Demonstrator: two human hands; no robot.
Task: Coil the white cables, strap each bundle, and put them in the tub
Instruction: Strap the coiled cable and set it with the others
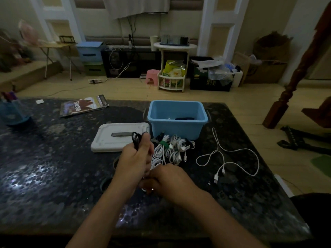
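Tub (176, 122) holds dark item; left hand (133, 161) grips black cable (136, 138); right hand (168, 179) grip unclear.

The left hand (134, 159) covers most of the looped black cable (136, 138), so only its top loops show. The right hand (168, 178) hides its own fingertips and whatever they touch (a white strand may run under them). The pale blue plastic tub (176, 119) walls off its contents; only a dark sliver shows inside. In the heap of coiled white cables (172, 147), separate bundles blur together. The blue pen holder (12, 111) is cut by the left edge.
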